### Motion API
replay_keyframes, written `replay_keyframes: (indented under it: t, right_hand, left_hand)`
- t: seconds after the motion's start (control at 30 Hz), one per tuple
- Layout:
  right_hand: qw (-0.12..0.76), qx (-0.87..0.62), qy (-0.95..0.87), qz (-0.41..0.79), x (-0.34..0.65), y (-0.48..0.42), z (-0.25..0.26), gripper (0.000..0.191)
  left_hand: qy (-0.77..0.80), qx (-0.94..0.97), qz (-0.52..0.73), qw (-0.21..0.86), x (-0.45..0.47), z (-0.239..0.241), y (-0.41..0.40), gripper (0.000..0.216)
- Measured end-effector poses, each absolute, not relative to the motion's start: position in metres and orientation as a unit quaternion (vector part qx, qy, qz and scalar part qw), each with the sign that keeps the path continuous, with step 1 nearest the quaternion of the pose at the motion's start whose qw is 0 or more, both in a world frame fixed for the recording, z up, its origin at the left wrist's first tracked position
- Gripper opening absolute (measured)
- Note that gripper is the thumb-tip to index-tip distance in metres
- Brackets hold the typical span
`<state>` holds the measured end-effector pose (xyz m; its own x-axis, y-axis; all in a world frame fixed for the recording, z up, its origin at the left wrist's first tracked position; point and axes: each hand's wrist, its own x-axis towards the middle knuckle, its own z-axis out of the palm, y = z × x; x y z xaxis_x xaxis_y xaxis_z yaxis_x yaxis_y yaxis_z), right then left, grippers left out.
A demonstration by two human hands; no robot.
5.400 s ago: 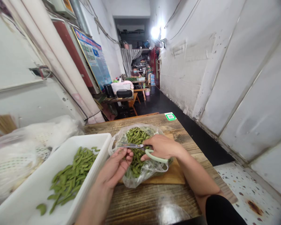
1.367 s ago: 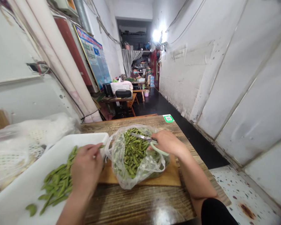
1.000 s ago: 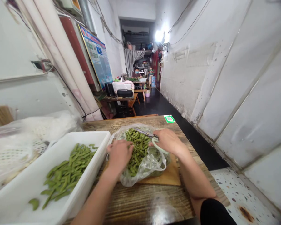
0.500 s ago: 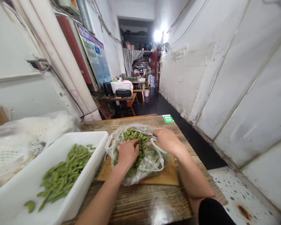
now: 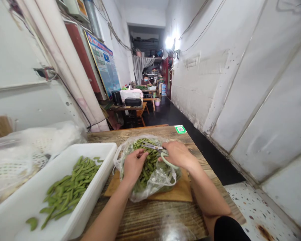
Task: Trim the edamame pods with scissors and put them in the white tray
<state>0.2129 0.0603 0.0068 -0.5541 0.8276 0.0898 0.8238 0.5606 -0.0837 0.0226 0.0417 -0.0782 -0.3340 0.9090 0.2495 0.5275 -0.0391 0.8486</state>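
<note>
Scissors (image 5: 154, 146) with pale green handles are gripped in my right hand (image 5: 178, 153), the blades parted and pointing left above the green soybean pods (image 5: 148, 167). These pods fill an open clear plastic bag (image 5: 163, 177) in front of me. My left hand (image 5: 134, 164) is over the bag's left side, thumb and fingers drawn together near the blade tips. Whatever lies between those fingertips is too small to make out. Under the bag is a wooden board (image 5: 180, 195). More pods (image 5: 67, 187) lie in a white plastic tub (image 5: 109, 150) to the left.
The wooden table (image 5: 145, 217) carries a green QR-code sticker (image 5: 180, 129) at its far right corner. Plastic bags and a white basket (image 5: 40, 144) sit beyond the tub. Farther back, a masked person (image 5: 145, 81) is at another table. A white wall (image 5: 200, 80) runs along the right.
My left hand has lifted slightly out of the pods, its fingers now closed together near the scissors. The scissors' blades are lower and nearer the left fingers. The view has tilted up slightly.
</note>
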Motion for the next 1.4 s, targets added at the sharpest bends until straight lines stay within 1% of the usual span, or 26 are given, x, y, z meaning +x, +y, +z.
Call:
replay_keyframes:
  t: [0.1, 0.27, 0.37, 0.47, 0.57, 0.7, 0.8, 0.93, 1.07, 1.2, 1.3, 1.4]
  right_hand:
    - [0.055, -0.455, -0.888, 0.024, 0.212, 0.061, 0.005, 0.052]
    - [0.052, -0.434, -0.899, 0.024, 0.21, 0.06, 0.004, 0.049]
    - [0.053, -0.428, -0.902, 0.025, 0.209, 0.06, 0.003, 0.051]
    - [0.052, -0.423, -0.904, 0.027, 0.209, 0.059, 0.003, 0.05]
    - [0.046, -0.423, -0.904, 0.027, 0.208, 0.058, 0.003, 0.045]
    - [0.046, -0.423, -0.904, 0.024, 0.206, 0.058, 0.003, 0.041]
    - [0.063, -0.413, -0.908, 0.024, 0.207, 0.058, 0.003, 0.042]
    - [0.066, -0.402, -0.913, 0.035, 0.208, 0.055, 0.005, 0.046]
    - [0.027, -0.409, -0.911, 0.041, 0.207, 0.054, 0.006, 0.045]
    - [0.001, -0.41, -0.911, 0.049, 0.205, 0.057, 0.004, 0.044]
    - [0.007, -0.405, -0.913, 0.055, 0.206, 0.06, 0.002, 0.044]
    - [0.044, -0.424, -0.903, 0.061, 0.209, 0.063, 0.003, 0.048]
  left_hand:
    - [0.638, 0.486, 0.532, 0.272, 0.02, -0.079, 0.04, 0.024]
    - [0.541, 0.368, 0.597, 0.465, 0.025, -0.069, 0.032, 0.017]
    - [0.495, 0.354, 0.613, 0.504, 0.025, -0.065, 0.028, 0.017]
    - [0.474, 0.342, 0.627, 0.514, 0.023, -0.066, 0.027, 0.019]
    - [0.49, 0.351, 0.602, 0.524, 0.019, -0.068, 0.026, 0.023]
    - [0.518, 0.394, 0.571, 0.5, 0.018, -0.067, 0.024, 0.034]
    - [0.517, 0.416, 0.563, 0.492, 0.018, -0.063, 0.021, 0.038]
    - [0.523, 0.445, 0.548, 0.478, 0.016, -0.061, 0.018, 0.038]
    - [0.565, 0.47, 0.495, 0.465, 0.015, -0.066, 0.017, 0.039]
    - [0.567, 0.465, 0.473, 0.489, 0.016, -0.069, 0.016, 0.038]
    - [0.565, 0.457, 0.474, 0.497, 0.015, -0.068, 0.016, 0.035]
    - [0.566, 0.42, 0.527, 0.474, 0.011, -0.064, 0.017, 0.035]
